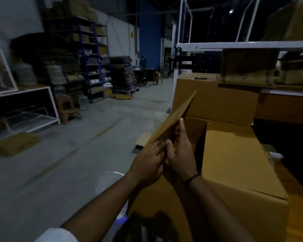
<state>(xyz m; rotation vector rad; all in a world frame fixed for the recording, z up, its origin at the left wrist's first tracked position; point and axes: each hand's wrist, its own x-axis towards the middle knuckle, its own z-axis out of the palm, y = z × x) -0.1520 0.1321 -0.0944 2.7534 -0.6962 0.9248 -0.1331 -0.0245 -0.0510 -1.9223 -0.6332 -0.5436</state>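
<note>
A flat brown cardboard sheet (177, 115) stands on edge and slants up to the right, in front of me at centre. My left hand (148, 162) holds its near lower end, fingers on the left face. My right hand (181, 152) grips it from the right side, thumb along the top edge and fingers behind the sheet. Right below and to the right sits a large brown cardboard box (234, 165), its top flaps partly raised.
More brown boxes (215, 100) are stacked behind, under a white metal frame (234, 44). A white fan (108, 180) stands on the floor by my left arm. Blue shelving (94, 63) and stacks of flattened cardboard (123, 74) line the far wall across a concrete floor.
</note>
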